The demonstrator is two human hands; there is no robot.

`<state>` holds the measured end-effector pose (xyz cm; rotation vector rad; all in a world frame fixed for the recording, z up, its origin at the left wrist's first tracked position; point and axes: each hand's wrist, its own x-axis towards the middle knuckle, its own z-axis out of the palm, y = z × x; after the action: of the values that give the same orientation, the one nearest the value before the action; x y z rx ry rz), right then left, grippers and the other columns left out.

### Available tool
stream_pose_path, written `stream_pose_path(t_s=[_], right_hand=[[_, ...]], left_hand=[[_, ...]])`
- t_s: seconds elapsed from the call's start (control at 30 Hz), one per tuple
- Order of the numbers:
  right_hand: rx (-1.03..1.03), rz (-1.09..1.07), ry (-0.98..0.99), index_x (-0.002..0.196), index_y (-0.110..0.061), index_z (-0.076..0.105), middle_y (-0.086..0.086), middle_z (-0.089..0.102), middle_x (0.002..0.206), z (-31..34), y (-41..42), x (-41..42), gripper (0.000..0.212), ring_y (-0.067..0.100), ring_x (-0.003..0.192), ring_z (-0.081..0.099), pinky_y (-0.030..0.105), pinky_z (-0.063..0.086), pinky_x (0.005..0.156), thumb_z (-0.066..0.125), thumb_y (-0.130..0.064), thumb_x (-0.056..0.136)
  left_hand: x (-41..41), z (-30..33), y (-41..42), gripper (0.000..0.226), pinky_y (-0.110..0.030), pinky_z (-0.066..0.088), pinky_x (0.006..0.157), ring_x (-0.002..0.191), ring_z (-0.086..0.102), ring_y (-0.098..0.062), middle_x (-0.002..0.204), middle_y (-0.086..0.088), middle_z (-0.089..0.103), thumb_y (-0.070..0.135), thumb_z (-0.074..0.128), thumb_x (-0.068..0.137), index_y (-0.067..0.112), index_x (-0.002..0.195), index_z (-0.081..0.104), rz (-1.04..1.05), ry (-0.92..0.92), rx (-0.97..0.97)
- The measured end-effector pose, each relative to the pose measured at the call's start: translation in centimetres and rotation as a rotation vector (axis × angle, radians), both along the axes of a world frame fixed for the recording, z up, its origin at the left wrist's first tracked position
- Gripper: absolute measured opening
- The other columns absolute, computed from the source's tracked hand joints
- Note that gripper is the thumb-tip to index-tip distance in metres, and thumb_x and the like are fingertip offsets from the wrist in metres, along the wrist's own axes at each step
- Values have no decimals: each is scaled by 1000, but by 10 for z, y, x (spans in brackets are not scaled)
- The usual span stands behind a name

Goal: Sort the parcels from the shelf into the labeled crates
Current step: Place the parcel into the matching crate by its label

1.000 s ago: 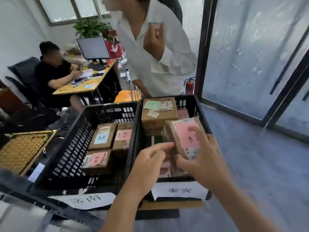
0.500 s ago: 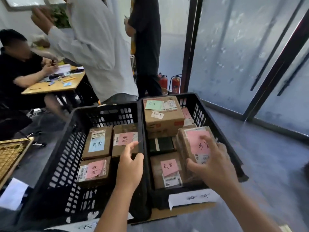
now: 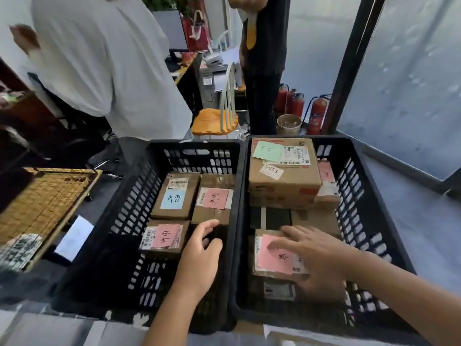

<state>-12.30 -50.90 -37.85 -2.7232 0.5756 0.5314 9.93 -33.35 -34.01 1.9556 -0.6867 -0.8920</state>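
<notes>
Head view showed the right hand (image 3: 316,255) lying flat, fingers spread, on a pink-labelled parcel (image 3: 272,255) inside the right crate (image 3: 359,186), probably to seat it. Left of that crate, the left hand (image 3: 199,253) hung loosely curled, holding nothing.

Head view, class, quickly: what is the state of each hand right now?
Left hand: open, fingers loosely curved, holding nothing, over the left crate.
Right hand: open, fingers spread flat on the pink-labelled parcel in the right crate.
</notes>
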Motion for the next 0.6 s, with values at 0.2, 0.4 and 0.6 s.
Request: stream_pose_path(t_s=[0.2,0.4,0.6], right_hand=[[68,113,-31,153,-54,12,-8,18,163,-18,-41,18,89,22,146,27,38,26,123,64,-64,81],[79,141,-71,153,-54,10,-3,23,160,-34,-48,25,92,24,143,30,41,30,120,55,-78,77],[-30,93,-277,157,-55,10,-15,23,166,9,-52,34,83,11,152,18,38,26,123,38,-86,86]], left_hand=[[-12,-3,-17,40,-31,38,115,141,45,-5,139,25,54,20,54,108,44,139,59,75,14,53],[-22,0,-23,38,-34,40,117,141,47,-3,138,31,56,28,55,107,51,137,58,133,-6,91],[-41,28,-4,41,-20,40,106,134,43,7,146,29,48,47,51,104,51,145,48,55,-415,101]])
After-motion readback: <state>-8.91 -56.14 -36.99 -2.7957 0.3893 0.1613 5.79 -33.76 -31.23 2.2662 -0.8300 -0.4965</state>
